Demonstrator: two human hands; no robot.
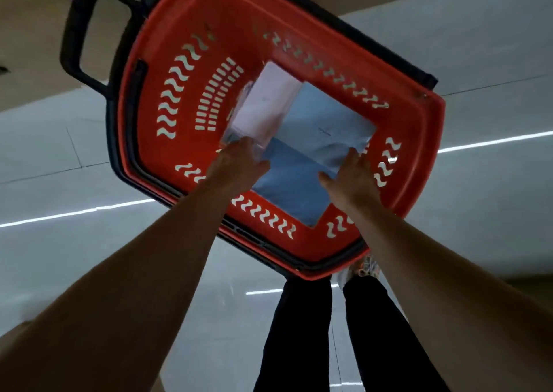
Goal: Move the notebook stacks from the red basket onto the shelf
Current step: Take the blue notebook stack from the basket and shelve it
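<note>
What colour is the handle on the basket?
The handle is black, on a red basket. The head view shows it best.

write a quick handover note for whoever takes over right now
Left hand: at the near edge of the pale pink stack; grip too blurred to tell.
Right hand: fingers straight, resting on the light blue stack.
Both stacks and a darker blue stack lie inside the red basket.
Done: none of these lifted yet.
Left: carry each to the shelf, which is out of view.
</note>
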